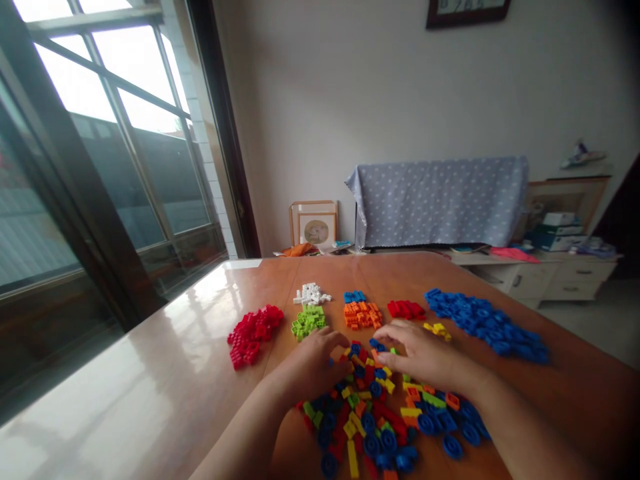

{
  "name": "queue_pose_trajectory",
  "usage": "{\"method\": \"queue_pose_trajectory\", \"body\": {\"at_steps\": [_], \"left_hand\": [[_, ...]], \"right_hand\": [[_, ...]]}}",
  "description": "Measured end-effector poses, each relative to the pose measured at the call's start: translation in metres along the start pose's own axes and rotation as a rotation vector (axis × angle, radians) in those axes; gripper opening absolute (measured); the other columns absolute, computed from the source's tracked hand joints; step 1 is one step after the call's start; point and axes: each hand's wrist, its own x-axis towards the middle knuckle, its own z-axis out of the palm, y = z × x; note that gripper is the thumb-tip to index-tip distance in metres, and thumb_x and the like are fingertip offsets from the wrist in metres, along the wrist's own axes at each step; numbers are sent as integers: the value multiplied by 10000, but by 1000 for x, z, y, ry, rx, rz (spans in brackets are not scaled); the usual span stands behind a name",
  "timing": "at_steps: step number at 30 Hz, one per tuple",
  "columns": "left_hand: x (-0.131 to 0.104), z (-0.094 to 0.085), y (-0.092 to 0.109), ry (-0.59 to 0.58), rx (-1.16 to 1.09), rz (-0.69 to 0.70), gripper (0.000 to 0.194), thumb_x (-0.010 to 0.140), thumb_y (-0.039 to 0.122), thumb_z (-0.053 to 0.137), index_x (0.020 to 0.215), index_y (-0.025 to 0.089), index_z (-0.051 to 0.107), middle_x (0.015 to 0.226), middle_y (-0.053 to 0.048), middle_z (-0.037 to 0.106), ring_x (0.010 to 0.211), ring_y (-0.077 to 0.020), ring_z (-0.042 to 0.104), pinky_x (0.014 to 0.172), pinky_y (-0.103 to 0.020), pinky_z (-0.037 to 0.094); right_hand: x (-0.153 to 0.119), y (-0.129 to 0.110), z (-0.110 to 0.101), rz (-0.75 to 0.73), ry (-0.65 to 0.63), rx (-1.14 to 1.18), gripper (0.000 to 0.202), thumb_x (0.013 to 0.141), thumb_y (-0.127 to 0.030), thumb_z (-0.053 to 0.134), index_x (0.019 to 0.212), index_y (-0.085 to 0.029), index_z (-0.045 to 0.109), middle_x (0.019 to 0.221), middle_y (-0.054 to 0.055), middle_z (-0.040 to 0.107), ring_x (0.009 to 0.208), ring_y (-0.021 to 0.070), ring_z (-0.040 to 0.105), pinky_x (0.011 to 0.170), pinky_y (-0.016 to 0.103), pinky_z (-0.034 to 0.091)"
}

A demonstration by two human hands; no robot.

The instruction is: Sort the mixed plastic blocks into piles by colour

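A mixed heap of toy building bricks (367,423) in yellow, blue, red, green and orange lies in front of me. At the heap's far left edge is my left hand (320,357), thumb and fingers curved and apart, with no brick visible in it. Facing it from the right, my right hand (410,350) has its thumb and fingers parted beside small blue and orange bricks (376,357); whether the fingertips touch them I cannot tell. Just beyond the hands sit sorted piles of lime green bricks (309,322) and orange bricks (362,315).
Red bricks (254,333) form a pile at left, white bricks (311,294) farther back. Lighter blue bricks (355,297), dark red bricks (406,309), yellow bricks (438,331) and a long blue pile (485,323) lie across the wooden table (200,373). A cloth-draped object (440,203) stands behind.
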Motion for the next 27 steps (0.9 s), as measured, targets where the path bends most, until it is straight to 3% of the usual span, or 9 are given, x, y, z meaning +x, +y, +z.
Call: {"method": "queue_pose_trajectory", "body": {"at_steps": [4,7,11,15,19,27], "left_hand": [[-5,5,16,-120,-12,47,727,731,599,746,1356,268,580,1358,-100,573,1215,-315,546,1021,-423,469],[-6,9,21,-159,4,37,800,694,633,760,1372,251,572,1414,-120,537,1264,-351,518,1065,-464,439],[-2,11,20,-185,2,37,595,745,525,749,1259,244,642,1270,-111,616,1132,-298,596,967,-379,490],[1,12,15,-163,-6,35,315,792,338,689,1093,247,691,1091,-66,653,970,-224,615,827,-285,495],[2,13,9,-138,-27,-15,210,789,210,613,984,227,690,1029,-40,649,856,-175,596,726,-238,463],[4,4,8,-145,-27,-50,178,810,177,551,929,198,682,933,-27,666,792,-153,576,670,-219,425]], "right_hand": [[-7,-14,4,-97,-161,1,569,753,-499,758,1270,-295,640,1248,61,621,1158,273,561,1003,368,432],[-9,-17,11,-106,-211,-12,616,706,-458,792,1278,-291,635,1297,67,596,1214,295,525,1033,387,416],[-9,-18,15,-94,-176,-8,395,752,-256,696,1146,-279,683,1225,54,624,1160,267,549,1014,371,419],[-6,-15,15,-93,-137,-4,364,749,-146,606,1080,-265,700,1109,49,648,1062,236,585,965,334,429],[-4,-6,14,-60,-89,-19,297,747,-125,578,996,-240,695,1029,41,666,988,219,603,879,295,439],[-3,-3,6,-8,-88,58,156,807,-191,596,917,-217,704,865,10,720,806,184,633,713,251,422]]}}
